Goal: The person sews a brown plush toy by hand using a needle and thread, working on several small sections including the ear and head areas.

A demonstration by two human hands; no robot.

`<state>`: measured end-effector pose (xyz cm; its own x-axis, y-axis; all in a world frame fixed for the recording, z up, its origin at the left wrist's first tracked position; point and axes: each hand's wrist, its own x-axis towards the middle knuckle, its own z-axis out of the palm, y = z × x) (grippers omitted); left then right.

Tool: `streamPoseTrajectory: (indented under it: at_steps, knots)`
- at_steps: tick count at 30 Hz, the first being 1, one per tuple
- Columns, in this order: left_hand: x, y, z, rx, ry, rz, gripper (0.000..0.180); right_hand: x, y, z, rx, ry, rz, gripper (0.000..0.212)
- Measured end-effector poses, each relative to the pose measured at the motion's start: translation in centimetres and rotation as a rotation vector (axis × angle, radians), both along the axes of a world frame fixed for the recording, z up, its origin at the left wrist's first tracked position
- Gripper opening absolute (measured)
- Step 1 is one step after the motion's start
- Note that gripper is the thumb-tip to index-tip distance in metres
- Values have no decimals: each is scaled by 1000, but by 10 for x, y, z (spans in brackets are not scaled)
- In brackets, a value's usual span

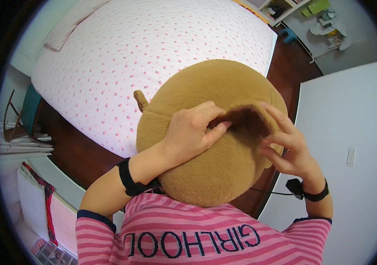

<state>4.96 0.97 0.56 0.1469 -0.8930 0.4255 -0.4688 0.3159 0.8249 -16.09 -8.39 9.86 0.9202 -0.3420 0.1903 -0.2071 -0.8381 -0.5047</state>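
Observation:
A large, round, brown plush cushion (pixel 217 172) rests against the front of my pink striped shirt. A dark hollow opens near its middle, and a small tab-like piece sticks out on its far left side. My left hand (pixel 193 128) lies across the cushion, thumb and fingers pinched at the hollow's left edge. Around the right edge of that hollow curl the fingers of my right hand (pixel 287 145), which hold the raised plush rim. The inside of the hollow is in deep shadow.
A bed (pixel 122 57) with a white sheet of small pink prints stretches ahead. To the right stands a white panel (pixel 347 119), with dark wooden floor (pixel 287 70) beside it. A wooden chair (pixel 14 117) is at the left, and a small blue stool (pixel 289 36) stands far right.

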Motion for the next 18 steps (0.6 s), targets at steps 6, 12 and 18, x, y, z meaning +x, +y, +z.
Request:
streamPoseTrajectory:
  at_steps: [6,12,18]
  knots:
    - [-3,1,3,51,-74,-30,15,13,-13,-9,250,-95,-314,7]
    - [-1,3,2,61,-58,1,17,16,-31,-17,692,-80,-324,10]
    - [-3,4,4,151,-23,9,11,14,-39,-16,825,-51,-265,11]
